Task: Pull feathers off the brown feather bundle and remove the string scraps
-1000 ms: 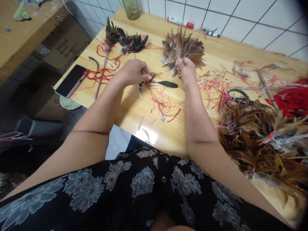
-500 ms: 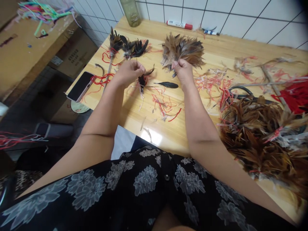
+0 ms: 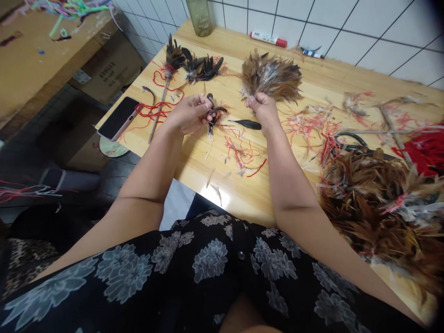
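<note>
Dark curved feathers (image 3: 218, 110) stick out from the closed fingers of my left hand (image 3: 192, 113). Below those fingertips lies a small dark feather tuft (image 3: 211, 126) with a pale end. My right hand (image 3: 264, 110) pinches, thumb against forefinger, at the lower left edge of a brown feather bunch (image 3: 272, 76); the feather ends in that pinch are mostly hidden. A single black feather (image 3: 247, 124) lies on the table between the hands, its right end beside my right wrist. Beyond my left hand lie several black feather clusters (image 3: 201, 68) and a stick (image 3: 159, 108) topped with dark feathers.
Piles of brown feathers (image 3: 374, 203) and red strands (image 3: 423, 148) cover the right side, with dark-handled scissors (image 3: 350, 138) beside them. A phone (image 3: 119, 118) lies at the left edge. Red thread scraps (image 3: 241, 152), a red-capped marker (image 3: 268, 39) and a green bottle (image 3: 200, 17) are also on the table.
My left hand has turned and now has dark feathers in its fingers. My right hand's pinch has moved slightly up against the brown bunch. The whole view has shifted a little.
</note>
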Tool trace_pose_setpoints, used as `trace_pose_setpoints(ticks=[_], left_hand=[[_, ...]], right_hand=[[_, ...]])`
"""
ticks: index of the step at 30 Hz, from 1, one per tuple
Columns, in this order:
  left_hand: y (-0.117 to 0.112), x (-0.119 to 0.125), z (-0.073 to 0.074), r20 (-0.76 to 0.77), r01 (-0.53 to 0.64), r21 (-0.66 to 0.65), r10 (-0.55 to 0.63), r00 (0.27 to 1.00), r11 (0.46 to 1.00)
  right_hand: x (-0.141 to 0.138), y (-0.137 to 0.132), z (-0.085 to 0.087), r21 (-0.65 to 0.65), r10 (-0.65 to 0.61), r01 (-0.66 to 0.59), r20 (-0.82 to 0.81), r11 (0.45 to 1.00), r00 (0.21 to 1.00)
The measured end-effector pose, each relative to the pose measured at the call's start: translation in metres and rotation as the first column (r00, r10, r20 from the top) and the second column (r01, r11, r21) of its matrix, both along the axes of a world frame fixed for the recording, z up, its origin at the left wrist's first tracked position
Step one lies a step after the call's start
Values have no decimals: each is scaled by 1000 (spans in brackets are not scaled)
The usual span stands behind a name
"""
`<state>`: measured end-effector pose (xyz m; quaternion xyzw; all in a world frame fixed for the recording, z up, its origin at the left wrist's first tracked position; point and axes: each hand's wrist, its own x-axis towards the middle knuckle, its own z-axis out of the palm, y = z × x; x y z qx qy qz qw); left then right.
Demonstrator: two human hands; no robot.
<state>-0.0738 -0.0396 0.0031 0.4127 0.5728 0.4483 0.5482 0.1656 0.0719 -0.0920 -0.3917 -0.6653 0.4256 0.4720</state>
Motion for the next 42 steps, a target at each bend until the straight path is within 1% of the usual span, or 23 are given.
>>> trace_pose_setpoints(ticks=[2,4,6,8,10,12,13,14,16,19,22,24,25,28,30,32,34,36,37,38,39,40,42], left_hand=[[-2,-1,-2,42,0,11,-1,999,1000],[-1,-3,-6,38,0,24,-1,999,1000],[2,-4,-9,-5,11,29,-11,1000,1000],[4,-5,-9,-74,28,35,-25,997,999],[6,-6,-4,-160,51,55,-42,986,997],[5,-7,5,-225,71,95,-48,973,993],[4,-7,10,-234,82,124,-52,971,989],[2,-8,15,-223,88,159,-51,973,983],[0,-6,25,-152,70,234,-35,988,970],[-1,8,33,1,-23,298,24,1000,954],[7,35,32,162,-122,274,80,984,954],[15,56,25,183,-140,248,96,979,959],[20,66,20,139,-126,239,95,986,963],[34,87,2,-22,-25,262,32,999,965],[41,93,-7,-86,27,292,-2,996,956],[46,93,-11,-175,70,306,-16,984,950],[48,89,-10,-332,131,329,-16,943,935],[52,83,-7,-506,216,364,-2,863,906],[55,81,-5,-566,252,381,8,824,890],[58,79,-4,-598,274,399,21,801,875],[63,77,-3,-598,275,419,35,801,866],[68,77,-3,-567,250,439,50,822,863],[79,80,-3,-430,160,452,58,901,878]], right_hand=[[-2,-8,7,-97,31,-32,-13,995,999],[-5,-15,14,-151,33,-37,-25,988,999],[-8,-20,18,-176,7,-16,-51,984,999],[-10,-22,20,-201,-21,5,-78,979,997],[-10,-22,21,-234,-33,11,-91,972,995],[-7,-23,24,-266,-47,21,-93,964,995],[-6,-24,26,-279,-47,19,-93,960,995],[-4,-24,28,-289,-42,14,-92,957,995],[-1,-26,33,-295,-24,-4,-93,956,995],[1,-29,38,-289,-18,-16,-112,957,994],[-2,-32,38,-294,-26,-17,-143,956,989],[-4,-33,36,-288,-26,-20,-155,957,988],[-5,-33,35,-285,-28,-20,-161,958,986],[-5,-32,32,-319,-70,0,-209,948,975],[-5,-29,30,-356,-110,19,-238,934,965],[-5,-26,28,-370,-144,41,-254,928,956],[-7,-22,26,-367,-170,63,-265,928,949],[-8,-20,23,-349,-201,105,-252,931,947],[-8,-20,23,-329,-215,131,-231,935,949],[-6,-20,23,-302,-225,157,-205,940,952],[-5,-20,24,-274,-234,180,-179,945,956],[-2,-21,25,-255,-242,198,-156,947,958],[2,-24,29,-259,-266,225,-133,939,955]])
